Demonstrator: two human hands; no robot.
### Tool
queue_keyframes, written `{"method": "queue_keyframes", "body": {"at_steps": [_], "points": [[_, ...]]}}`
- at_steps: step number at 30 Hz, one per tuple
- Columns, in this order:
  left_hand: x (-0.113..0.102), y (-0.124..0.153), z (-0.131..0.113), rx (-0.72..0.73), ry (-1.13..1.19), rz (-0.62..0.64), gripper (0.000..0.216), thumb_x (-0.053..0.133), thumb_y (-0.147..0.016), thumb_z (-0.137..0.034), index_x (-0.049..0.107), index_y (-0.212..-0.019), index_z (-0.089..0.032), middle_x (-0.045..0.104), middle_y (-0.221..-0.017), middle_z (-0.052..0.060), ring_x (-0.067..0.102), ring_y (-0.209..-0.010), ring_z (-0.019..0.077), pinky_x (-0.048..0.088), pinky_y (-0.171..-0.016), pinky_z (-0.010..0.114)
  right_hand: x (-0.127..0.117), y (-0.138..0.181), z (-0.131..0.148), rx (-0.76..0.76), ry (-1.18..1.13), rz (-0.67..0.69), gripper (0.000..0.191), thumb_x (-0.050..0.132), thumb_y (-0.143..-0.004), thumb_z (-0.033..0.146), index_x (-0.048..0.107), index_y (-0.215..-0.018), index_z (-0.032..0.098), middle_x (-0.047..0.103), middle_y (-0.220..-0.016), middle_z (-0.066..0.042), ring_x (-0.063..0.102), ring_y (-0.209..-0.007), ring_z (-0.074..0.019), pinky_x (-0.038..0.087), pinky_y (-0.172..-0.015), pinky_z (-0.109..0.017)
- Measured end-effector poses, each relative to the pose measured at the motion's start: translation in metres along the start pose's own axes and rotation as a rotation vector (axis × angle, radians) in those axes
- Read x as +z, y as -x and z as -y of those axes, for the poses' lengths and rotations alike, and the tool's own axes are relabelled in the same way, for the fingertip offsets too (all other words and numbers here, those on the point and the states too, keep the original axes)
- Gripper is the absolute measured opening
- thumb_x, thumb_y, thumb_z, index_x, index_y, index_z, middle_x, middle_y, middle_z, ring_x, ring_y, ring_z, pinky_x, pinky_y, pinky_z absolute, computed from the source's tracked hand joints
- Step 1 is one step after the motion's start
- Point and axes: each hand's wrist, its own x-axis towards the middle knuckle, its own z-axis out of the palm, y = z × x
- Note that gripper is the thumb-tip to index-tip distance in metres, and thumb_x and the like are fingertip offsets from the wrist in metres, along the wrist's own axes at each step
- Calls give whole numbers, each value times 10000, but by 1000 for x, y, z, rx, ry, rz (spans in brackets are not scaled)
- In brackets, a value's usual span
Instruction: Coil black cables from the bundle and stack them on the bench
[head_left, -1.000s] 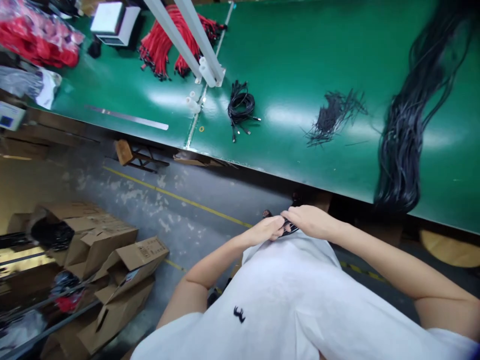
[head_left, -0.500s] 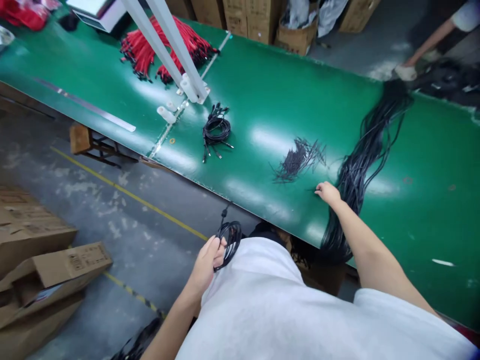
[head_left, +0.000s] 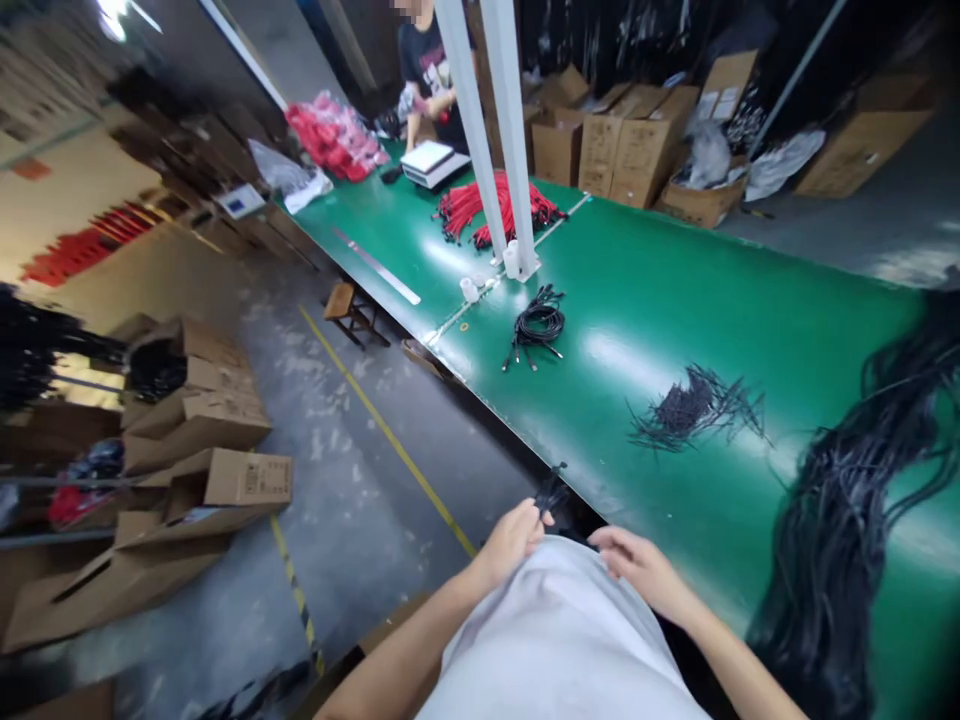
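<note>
My left hand [head_left: 516, 535] is closed around a bundled black cable [head_left: 553, 490] in front of my waist, just off the table's edge. My right hand [head_left: 641, 565] is close to my shirt, to the right of the left hand, with its fingers curled in. Whatever its fingertips hold is hidden from view. On the green table [head_left: 600, 300] lies a loose pile of thin black ties [head_left: 690, 405]. Farther left rests a coil of black cables [head_left: 538, 325] with metal plug ends. A long, thick bundle of black cables [head_left: 832, 520] hangs over the table's near edge at right.
White posts [head_left: 499, 150] rise from the table beside red cables [head_left: 502, 210]. A metal ruler [head_left: 379, 265] lies along the left edge. Across the table stands another person [head_left: 435, 75] by a white scale [head_left: 435, 163]. A wooden stool [head_left: 352, 310] and cardboard boxes [head_left: 187, 490] stand at left.
My right hand has come back from beside the tie pile, where it pinched a thin dark strip, to near my left hand. The view has swung left and up.
</note>
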Motion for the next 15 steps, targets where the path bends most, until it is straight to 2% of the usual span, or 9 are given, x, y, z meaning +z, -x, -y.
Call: {"method": "queue_keyframes", "body": {"at_steps": [2, 4, 6, 9, 12, 15], "points": [[-1, 0, 2, 41, -95, 83, 610, 468, -838, -786, 496, -876, -179, 364, -614, -77, 285, -530, 74, 240, -521, 251, 50, -12, 32, 59, -228, 21, 267, 553, -799, 476, 622, -850, 224, 564, -605, 12, 569, -542, -187, 510, -613, -345], [-3, 2, -1, 56, -148, 157, 622, 466, -831, -805, 475, -837, -183, 405, -631, -61, 322, -547, 76, 273, -541, 258, 77, -28, 65, 102, -447, -45, 263, 555, -745, 473, 574, -769, 212, 526, -561, 13, 528, -507, -172, 486, -577, -332], [-6, 7, -7, 59, -121, 185, 644, 481, -808, -823, 477, -829, -179, 423, -629, -60, 323, -528, 67, 261, -528, 254, 83, -39, 92, 109, -607, -83, 249, 558, -675, 448, 521, -716, 205, 519, -558, 6, 498, -497, -154, 458, -549, -312], [-13, 10, -17, 115, -8, 123, 624, 522, -804, -799, 477, -858, -179, 423, -603, -75, 310, -499, 56, 233, -505, 238, 79, -48, 115, 111, -660, -102, 221, 587, -648, 392, 478, -654, 200, 483, -547, 13, 457, -528, -123, 433, -581, -286], [-21, 6, -17, 144, 120, 40, 581, 616, -815, -696, 451, -1057, -193, 448, -623, -95, 319, -479, 54, 234, -505, 219, 78, -51, 117, 89, -622, -159, 221, 642, -706, 384, 552, -741, 185, 529, -639, 15, 443, -604, -109, 417, -637, -271], [-26, 6, -13, 128, 157, 58, 616, 614, -859, -606, 422, -1258, -178, 424, -646, -98, 309, -476, 54, 225, -501, 215, 83, -48, 114, 67, -576, -154, 233, 663, -740, 397, 599, -802, 181, 585, -730, 4, 478, -672, -116, 421, -690, -268]]}}
